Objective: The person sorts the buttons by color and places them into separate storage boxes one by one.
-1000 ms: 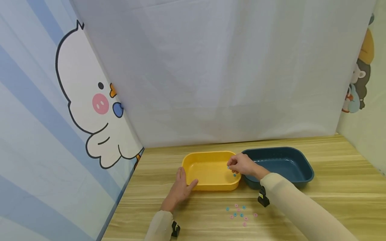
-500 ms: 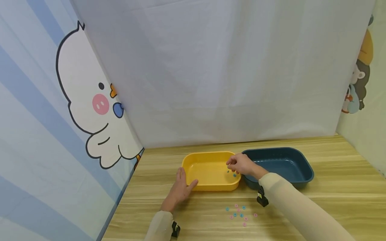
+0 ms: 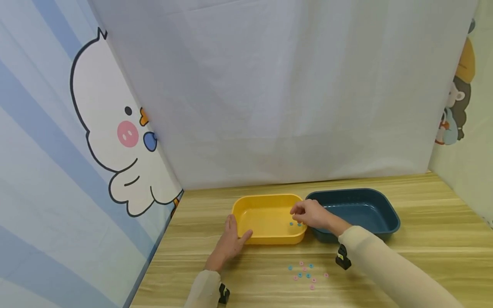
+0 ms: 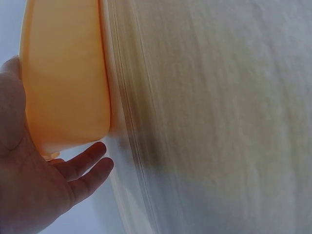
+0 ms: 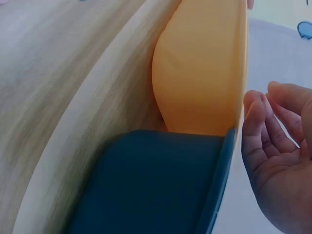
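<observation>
My left hand [image 3: 230, 241] rests against the near left corner of the yellow tray [image 3: 269, 241], its fingers along the left side and its thumb spread along the front. In the left wrist view, the fingers [image 4: 87, 178] are fairly straight beside the tray wall. Over the tray's right end hovers my right hand [image 3: 313, 214], fingers loosely bent and nothing visible between them. Two small blue rings [image 3: 291, 223] lie inside the tray beneath those fingertips. On the table in front, several small pink rings [image 3: 313, 280] and blue rings [image 3: 308, 276] are scattered.
A dark blue tray [image 3: 393, 220] stands right beside the yellow one, under my right forearm. Both trays sit on a wood-grain table [image 3: 192, 214]. Behind the table hangs a pale curtain [image 3: 269, 107]; a wall with a cartoon bird [image 3: 104, 119] borders the left.
My right hand let go of a blue ring, which dropped into the yellow tray beside another, then shifted slightly right. My left hand stayed at the tray corner.
</observation>
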`<state>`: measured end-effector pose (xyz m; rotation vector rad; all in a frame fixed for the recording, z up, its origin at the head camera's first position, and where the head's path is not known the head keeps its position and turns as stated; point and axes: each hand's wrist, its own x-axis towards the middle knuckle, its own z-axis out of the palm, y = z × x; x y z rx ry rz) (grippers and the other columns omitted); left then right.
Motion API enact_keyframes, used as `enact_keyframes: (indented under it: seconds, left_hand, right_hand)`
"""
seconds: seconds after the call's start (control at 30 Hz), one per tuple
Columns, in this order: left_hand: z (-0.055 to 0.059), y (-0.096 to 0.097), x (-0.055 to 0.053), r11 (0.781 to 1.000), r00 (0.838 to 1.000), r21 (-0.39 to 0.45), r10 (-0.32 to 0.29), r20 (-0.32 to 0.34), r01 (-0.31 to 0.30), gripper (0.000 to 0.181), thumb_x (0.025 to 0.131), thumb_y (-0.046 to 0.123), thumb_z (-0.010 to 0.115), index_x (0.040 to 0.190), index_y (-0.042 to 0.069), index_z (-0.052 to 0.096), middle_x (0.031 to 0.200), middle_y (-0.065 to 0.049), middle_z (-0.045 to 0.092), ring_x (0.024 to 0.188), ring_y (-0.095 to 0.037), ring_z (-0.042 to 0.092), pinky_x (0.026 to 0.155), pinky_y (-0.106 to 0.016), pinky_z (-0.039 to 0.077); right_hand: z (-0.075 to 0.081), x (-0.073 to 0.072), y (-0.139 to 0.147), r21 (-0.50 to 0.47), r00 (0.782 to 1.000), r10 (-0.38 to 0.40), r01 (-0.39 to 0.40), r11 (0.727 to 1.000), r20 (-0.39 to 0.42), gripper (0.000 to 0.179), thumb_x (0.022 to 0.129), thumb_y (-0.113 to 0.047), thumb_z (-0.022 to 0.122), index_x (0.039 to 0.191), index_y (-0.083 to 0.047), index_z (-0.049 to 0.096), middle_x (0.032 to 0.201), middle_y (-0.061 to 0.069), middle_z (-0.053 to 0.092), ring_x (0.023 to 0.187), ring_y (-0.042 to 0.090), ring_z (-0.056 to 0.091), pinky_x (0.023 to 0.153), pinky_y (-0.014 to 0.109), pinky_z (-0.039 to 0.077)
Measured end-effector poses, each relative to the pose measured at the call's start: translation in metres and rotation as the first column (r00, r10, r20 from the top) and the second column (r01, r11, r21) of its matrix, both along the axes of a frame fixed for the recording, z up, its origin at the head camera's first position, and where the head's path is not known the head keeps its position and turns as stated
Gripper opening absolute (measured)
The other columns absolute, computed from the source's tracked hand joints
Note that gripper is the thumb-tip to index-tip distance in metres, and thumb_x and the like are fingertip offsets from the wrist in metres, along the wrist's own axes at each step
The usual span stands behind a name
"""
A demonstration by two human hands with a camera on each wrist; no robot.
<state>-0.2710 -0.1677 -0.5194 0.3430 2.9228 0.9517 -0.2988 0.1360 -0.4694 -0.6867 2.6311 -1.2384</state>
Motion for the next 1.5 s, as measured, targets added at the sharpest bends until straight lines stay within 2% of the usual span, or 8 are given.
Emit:
enact_keyframes:
  seconds: [0.2,0.37,0.5,0.87,1.1,1.27,1.5]
  left_hand:
    - [0.001,0.000,0.000,1.000,1.000,-0.002,-0.005,0.001,0.005,0.091,0.096,0.049,0.047,0.146,-0.011,0.002,0.151,-0.031,0.001,0.130,-0.046,0.031,0.103,-0.052,0.030]
    - [0.001,-0.001,0.000,1.000,1.000,0.004,-0.006,-0.006,0.006,0.091,0.096,0.048,0.047,0.146,-0.012,0.002,0.151,-0.031,0.002,0.129,-0.047,0.033,0.102,-0.052,0.031]
    - [0.001,-0.001,0.000,1.000,1.000,-0.005,-0.006,-0.012,0.006,0.091,0.096,0.049,0.047,0.146,-0.012,0.002,0.151,-0.031,0.002,0.130,-0.046,0.032,0.103,-0.052,0.031]
    - [0.002,0.000,0.001,1.000,1.000,-0.001,-0.013,-0.023,0.013,0.092,0.095,0.051,0.047,0.145,-0.013,0.004,0.150,-0.032,0.004,0.129,-0.046,0.033,0.103,-0.052,0.031]
    - [0.000,-0.001,0.000,1.000,1.000,-0.004,-0.011,-0.011,0.011,0.094,0.095,0.054,0.045,0.146,-0.012,0.002,0.151,-0.031,0.002,0.129,-0.046,0.033,0.103,-0.051,0.031]
    - [0.000,-0.001,0.000,1.000,1.000,0.006,-0.009,-0.011,0.010,0.092,0.095,0.051,0.047,0.146,-0.012,0.003,0.151,-0.031,0.002,0.129,-0.046,0.032,0.103,-0.052,0.030]
    - [0.000,-0.001,0.000,1.000,1.000,0.012,-0.004,-0.004,0.004,0.091,0.096,0.049,0.047,0.146,-0.011,0.002,0.151,-0.031,0.002,0.130,-0.046,0.032,0.104,-0.052,0.030]
  right_hand:
    - [0.004,0.014,0.006,0.018,0.995,0.077,-0.076,0.997,-0.065,0.014,0.091,-0.009,0.061,0.101,0.000,0.066,0.084,0.005,0.066,0.068,0.013,0.058,0.060,0.027,0.048]
    - [0.005,0.026,0.010,0.050,0.979,0.156,-0.151,0.987,-0.134,0.011,0.091,-0.008,0.062,0.098,-0.003,0.068,0.080,-0.005,0.065,0.066,0.006,0.054,0.060,0.025,0.047]
    - [0.004,0.036,0.013,0.082,0.964,0.210,-0.199,0.976,-0.163,0.008,0.090,-0.008,0.063,0.095,-0.005,0.068,0.077,-0.005,0.064,0.066,0.003,0.053,0.061,0.024,0.047]
    - [-0.012,0.054,0.023,0.129,0.926,0.356,-0.340,0.931,-0.126,0.007,0.087,-0.007,0.064,0.091,-0.008,0.070,0.077,-0.015,0.059,0.067,-0.001,0.051,0.061,0.021,0.047]
    - [-0.023,0.059,0.025,0.173,0.926,0.372,-0.356,0.918,-0.065,0.006,0.083,-0.008,0.069,0.088,-0.012,0.070,0.073,-0.016,0.057,0.065,-0.002,0.051,0.059,0.020,0.046]
    - [-0.037,0.057,0.026,0.209,0.929,0.365,-0.344,0.915,-0.068,0.010,0.078,-0.006,0.074,0.086,-0.012,0.070,0.075,-0.015,0.058,0.067,-0.002,0.051,0.061,0.020,0.046]
    - [-0.045,0.057,0.029,0.189,0.919,0.384,-0.363,0.913,-0.088,0.013,0.076,-0.005,0.075,0.085,-0.012,0.069,0.077,-0.012,0.060,0.069,0.000,0.053,0.063,0.020,0.047]
